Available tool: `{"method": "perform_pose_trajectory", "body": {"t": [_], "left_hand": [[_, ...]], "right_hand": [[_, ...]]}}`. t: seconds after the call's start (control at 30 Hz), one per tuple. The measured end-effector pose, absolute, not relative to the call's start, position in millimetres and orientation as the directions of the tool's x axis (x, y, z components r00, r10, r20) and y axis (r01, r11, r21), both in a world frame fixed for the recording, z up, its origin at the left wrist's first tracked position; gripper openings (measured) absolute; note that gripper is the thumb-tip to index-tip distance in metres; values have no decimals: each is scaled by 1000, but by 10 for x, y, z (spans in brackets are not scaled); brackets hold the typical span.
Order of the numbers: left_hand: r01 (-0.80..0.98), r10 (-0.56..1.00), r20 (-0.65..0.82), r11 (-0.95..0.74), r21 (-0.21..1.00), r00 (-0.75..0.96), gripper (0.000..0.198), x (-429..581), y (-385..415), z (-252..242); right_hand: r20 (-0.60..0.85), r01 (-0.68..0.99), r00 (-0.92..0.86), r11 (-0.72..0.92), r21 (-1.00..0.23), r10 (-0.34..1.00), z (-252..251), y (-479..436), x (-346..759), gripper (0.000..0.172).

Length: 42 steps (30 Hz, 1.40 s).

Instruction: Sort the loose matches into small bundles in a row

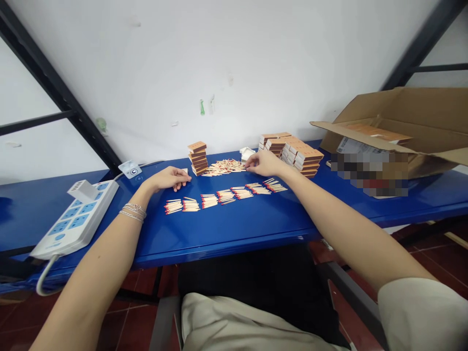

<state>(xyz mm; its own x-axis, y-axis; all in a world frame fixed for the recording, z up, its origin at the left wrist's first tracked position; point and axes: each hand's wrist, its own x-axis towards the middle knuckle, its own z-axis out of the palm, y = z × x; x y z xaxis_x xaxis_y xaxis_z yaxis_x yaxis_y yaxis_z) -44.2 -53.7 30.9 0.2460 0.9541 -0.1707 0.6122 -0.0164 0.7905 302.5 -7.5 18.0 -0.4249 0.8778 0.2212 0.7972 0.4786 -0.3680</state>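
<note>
- Wooden matches point(225, 167): heaped on the blue table point(219, 226), 7 bunches point(209, 201) nearer; probably light, stiff, snappable; pinch mid-stick.
- Left hand point(168, 179), right hand point(266, 163): fingers curled; cannot tell if gripping.

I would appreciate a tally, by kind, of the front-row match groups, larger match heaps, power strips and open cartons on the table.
Front-row match groups: 7
Larger match heap: 1
Power strip: 1
Open carton: 1
Total: 10
</note>
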Motion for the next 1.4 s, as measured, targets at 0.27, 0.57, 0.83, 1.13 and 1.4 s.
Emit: {"method": "perform_pose_trajectory", "body": {"t": [0.27, 0.57, 0.83, 1.13, 1.4], "left_hand": [[624, 957, -172, -11, 781, 232, 16, -401, -575, 349], [631, 958, -175, -7, 776, 226, 15, -390, -583, 360], [631, 957, -176, -10, 776, 232, 16, -394, -578, 358], [628, 955, -164, -30, 778, 248, 21, -406, -571, 351], [630, 957, -177, -8, 776, 230, 19, -400, -573, 361]], "right_hand": [[254, 864, -416, 467, -190, 873, 46, 0, 2833, 18], [232, 837, -456, 503, -214, 859, 53, -39, 2818, 15], [295, 818, -479, 542, -194, 827, 22, -17, 2774, 19], [313, 810, -490, 558, -183, 814, 5, -3, 2773, 19], [158, 852, -435, 462, -246, 887, 247, -82, 2949, 20]]}}
